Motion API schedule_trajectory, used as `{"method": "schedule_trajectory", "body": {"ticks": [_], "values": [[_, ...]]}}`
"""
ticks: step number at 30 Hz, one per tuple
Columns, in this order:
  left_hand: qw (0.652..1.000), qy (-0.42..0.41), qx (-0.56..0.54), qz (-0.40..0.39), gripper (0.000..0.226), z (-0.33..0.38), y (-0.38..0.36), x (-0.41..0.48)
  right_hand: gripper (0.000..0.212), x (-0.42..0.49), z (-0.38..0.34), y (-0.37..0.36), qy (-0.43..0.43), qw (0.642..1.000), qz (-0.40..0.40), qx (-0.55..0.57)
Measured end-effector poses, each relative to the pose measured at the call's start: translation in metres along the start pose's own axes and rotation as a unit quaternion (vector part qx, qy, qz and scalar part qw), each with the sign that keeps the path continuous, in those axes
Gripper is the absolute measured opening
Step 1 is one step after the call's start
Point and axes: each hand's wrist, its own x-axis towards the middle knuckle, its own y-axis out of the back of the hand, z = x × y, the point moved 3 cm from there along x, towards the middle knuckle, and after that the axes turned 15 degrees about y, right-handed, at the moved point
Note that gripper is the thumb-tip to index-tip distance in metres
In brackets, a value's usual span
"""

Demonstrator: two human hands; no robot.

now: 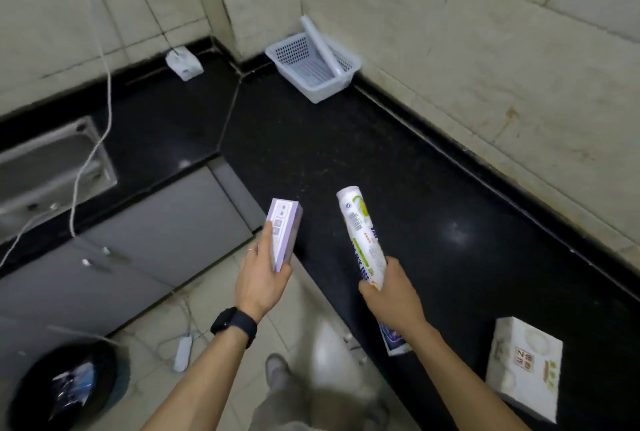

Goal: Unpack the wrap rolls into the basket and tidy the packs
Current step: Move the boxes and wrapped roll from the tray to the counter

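Left grip (pixel 263 278) and right grip (pixel 391 292) each clamped a pack at the surface (pixel 346 160) edge.
The left held a purple box (pixel 284 233) by the edge; the right curled round a wrapped roll (pixel 362 240) over the surface. A white pack (pixel 523 368) lay at the near edge. Open black surface ran to the basket (pixel 322 89) in the far wall corner, a bare roll (pixel 320 46) leaning inside.

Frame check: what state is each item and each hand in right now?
Left hand: grips purple box.
Purple box: lifted, off the counter.
Right hand: grips printed roll.
Printed roll: lifted, wrapper on.
Basket: in counter corner, holding bare roll.
Bare roll: leaning in basket, sticking out.
White pack: lying flat on counter.
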Motion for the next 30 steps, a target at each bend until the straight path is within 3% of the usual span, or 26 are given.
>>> {"method": "schedule_trajectory", "body": {"ticks": [6,15,30], "values": [[0.997,-0.016,-0.039,0.059,0.092,-0.023,0.076,0.088,0.057,0.065,-0.119,-0.030,0.100,0.993,0.062,0.012],[0.989,-0.077,-0.062,0.114,0.087,-0.041,0.204,0.233,0.056,0.166,-0.248,-0.084,0.132,0.980,0.150,0.020],[0.995,-0.068,-0.023,0.075,0.093,0.000,0.235,0.452,0.071,0.375,-0.305,-0.124,0.083,0.985,0.147,-0.047]]}}
